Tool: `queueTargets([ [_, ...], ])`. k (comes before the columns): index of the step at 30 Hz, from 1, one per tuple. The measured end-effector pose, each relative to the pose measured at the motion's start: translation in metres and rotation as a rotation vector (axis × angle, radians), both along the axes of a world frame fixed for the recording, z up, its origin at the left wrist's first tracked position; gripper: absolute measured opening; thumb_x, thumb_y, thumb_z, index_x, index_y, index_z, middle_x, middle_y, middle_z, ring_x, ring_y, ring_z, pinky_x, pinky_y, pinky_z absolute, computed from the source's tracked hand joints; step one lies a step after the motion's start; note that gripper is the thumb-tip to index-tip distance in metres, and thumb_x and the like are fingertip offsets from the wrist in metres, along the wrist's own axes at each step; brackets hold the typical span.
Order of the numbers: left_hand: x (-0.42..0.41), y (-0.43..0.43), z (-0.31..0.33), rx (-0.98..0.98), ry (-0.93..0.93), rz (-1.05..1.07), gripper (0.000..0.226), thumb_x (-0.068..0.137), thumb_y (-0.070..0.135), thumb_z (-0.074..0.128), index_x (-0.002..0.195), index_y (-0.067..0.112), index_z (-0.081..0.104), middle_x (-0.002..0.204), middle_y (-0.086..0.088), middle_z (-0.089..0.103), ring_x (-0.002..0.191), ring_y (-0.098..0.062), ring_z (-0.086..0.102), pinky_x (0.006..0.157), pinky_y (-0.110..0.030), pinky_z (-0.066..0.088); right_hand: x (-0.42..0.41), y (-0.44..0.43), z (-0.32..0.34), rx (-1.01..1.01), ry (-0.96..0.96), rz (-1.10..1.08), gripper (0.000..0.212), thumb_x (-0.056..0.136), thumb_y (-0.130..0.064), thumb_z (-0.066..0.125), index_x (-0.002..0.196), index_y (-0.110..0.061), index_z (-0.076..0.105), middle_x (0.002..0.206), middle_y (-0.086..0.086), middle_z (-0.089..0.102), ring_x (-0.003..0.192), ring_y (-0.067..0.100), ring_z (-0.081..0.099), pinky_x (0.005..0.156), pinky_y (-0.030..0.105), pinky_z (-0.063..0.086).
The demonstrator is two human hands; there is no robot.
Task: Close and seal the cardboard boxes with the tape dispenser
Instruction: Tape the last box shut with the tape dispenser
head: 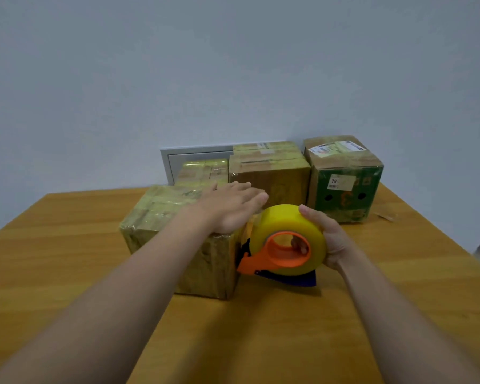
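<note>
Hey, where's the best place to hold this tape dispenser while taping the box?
Likely as the right hand has it: come from the right, fingers hooked through the orange ring of the tape dispenser, palm round the yellow roll. The cutter end then faces the near box.

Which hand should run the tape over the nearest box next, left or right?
Right, probably. The right hand grips the tape dispenser beside the nearest box; the left hand lies flat on the box top, well placed to steady it.
</note>
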State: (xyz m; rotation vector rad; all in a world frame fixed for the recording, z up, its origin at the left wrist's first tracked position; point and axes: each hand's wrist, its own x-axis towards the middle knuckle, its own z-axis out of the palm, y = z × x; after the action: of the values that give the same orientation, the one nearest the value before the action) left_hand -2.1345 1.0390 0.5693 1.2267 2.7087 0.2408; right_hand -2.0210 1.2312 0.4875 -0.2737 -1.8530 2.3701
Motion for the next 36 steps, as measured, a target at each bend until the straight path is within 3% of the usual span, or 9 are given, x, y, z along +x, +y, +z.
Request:
queueTargets([
  [3, -0.012, -0.009, -0.003, -0.010, -0.015, 0.037, 0.056, 0.109, 0.054, 0.007, 0.161, 0.042, 0.026, 0.170, 0.002, 0.022, 0.157, -0.017, 0.013, 0.127, -0.044, 0.002, -0.001, -0.003, 0.005, -0.004, 0.020, -0.006, 0.051, 0.074, -0.061, 0.071, 0.085, -0.012, 0.081, 0.072, 0.014, 0.072, 0.066, 0.030, 0.068, 0.074, 0.040, 0.057],
  [5, -0.013, -0.011, -0.002, -0.020, -0.002, 0.045, 0.053, 0.111, 0.050, 0.010, 0.160, 0.041, 0.028, 0.165, -0.003, 0.030, 0.154, -0.021, 0.020, 0.126, -0.043, 0.007, 0.000, -0.001, 0.004, -0.009, -0.006, 0.013, 0.053, 0.085, -0.057, 0.053, 0.072, -0.013, 0.080, 0.059, 0.010, 0.064, 0.055, 0.026, 0.060, 0.060, 0.031, 0.051],
  [8, -0.012, -0.012, -0.003, -0.022, 0.023, 0.042, 0.049, 0.111, 0.045, 0.014, 0.156, 0.042, 0.033, 0.157, -0.008, 0.039, 0.149, -0.025, 0.028, 0.122, -0.043, 0.014, 0.001, -0.002, 0.007, 0.002, -0.117, 0.106, 0.065, 0.085, -0.061, 0.052, 0.088, -0.003, 0.081, 0.076, 0.019, 0.066, 0.070, 0.032, 0.063, 0.074, 0.038, 0.053],
  [12, -0.015, -0.022, -0.003, -0.032, 0.038, 0.054, 0.045, 0.111, 0.042, 0.022, 0.154, 0.042, 0.036, 0.154, -0.009, 0.041, 0.146, -0.029, 0.031, 0.120, -0.043, 0.019, -0.006, -0.011, 0.022, 0.135, -0.273, 0.210, 0.073, 0.080, -0.067, 0.060, 0.103, -0.001, 0.079, 0.091, 0.025, 0.071, 0.079, 0.036, 0.068, 0.076, 0.042, 0.058],
  [19, -0.022, -0.053, -0.006, -0.053, 0.060, 0.076, 0.043, 0.109, 0.045, 0.027, 0.150, 0.045, 0.038, 0.152, -0.007, 0.042, 0.143, -0.030, 0.032, 0.120, -0.046, 0.021, -0.041, -0.057, 0.066, 0.571, -0.443, 0.417, 0.049, 0.082, -0.069, 0.062, 0.116, -0.034, 0.068, 0.119, 0.003, 0.074, 0.107, 0.024, 0.071, 0.095, 0.041, 0.055],
  [23, -0.032, -0.080, -0.005, -0.042, 0.049, 0.104, 0.043, 0.109, 0.046, 0.030, 0.151, 0.047, 0.037, 0.151, -0.005, 0.043, 0.146, -0.028, 0.030, 0.122, -0.046, 0.019, -0.057, -0.080, 0.068, 0.522, -0.530, 0.560, 0.068, 0.078, -0.059, 0.070, 0.125, -0.010, 0.070, 0.113, 0.014, 0.075, 0.101, 0.030, 0.074, 0.090, 0.040, 0.060],
  [25, -0.035, -0.091, -0.005, -0.018, 0.046, 0.106, 0.043, 0.110, 0.046, 0.025, 0.151, 0.046, 0.038, 0.152, -0.004, 0.043, 0.147, -0.026, 0.029, 0.123, -0.045, 0.017, -0.059, -0.088, 0.063, 0.509, -0.510, 0.560, 0.064, 0.080, -0.058, 0.070, 0.124, -0.012, 0.071, 0.118, 0.015, 0.074, 0.107, 0.033, 0.072, 0.092, 0.040, 0.059],
  [30, -0.037, -0.099, -0.006, -0.018, 0.042, 0.084, 0.044, 0.111, 0.046, 0.023, 0.153, 0.046, 0.035, 0.152, -0.005, 0.041, 0.148, -0.025, 0.027, 0.122, -0.044, 0.014, -0.060, -0.090, 0.054, 0.309, -0.489, 0.464, 0.058, 0.080, -0.058, 0.070, 0.103, -0.005, 0.078, 0.083, 0.018, 0.071, 0.066, 0.026, 0.067, 0.060, 0.033, 0.059],
  [36, -0.037, -0.102, -0.008, 0.018, 0.029, 0.090, 0.045, 0.111, 0.047, 0.021, 0.153, 0.047, 0.035, 0.153, -0.004, 0.041, 0.149, -0.024, 0.026, 0.123, -0.044, 0.012, -0.052, -0.071, 0.071, 0.364, -0.584, 0.457, 0.076, 0.075, -0.067, 0.068, 0.105, 0.002, 0.076, 0.079, 0.017, 0.066, 0.060, 0.025, 0.064, 0.056, 0.033, 0.057],
])
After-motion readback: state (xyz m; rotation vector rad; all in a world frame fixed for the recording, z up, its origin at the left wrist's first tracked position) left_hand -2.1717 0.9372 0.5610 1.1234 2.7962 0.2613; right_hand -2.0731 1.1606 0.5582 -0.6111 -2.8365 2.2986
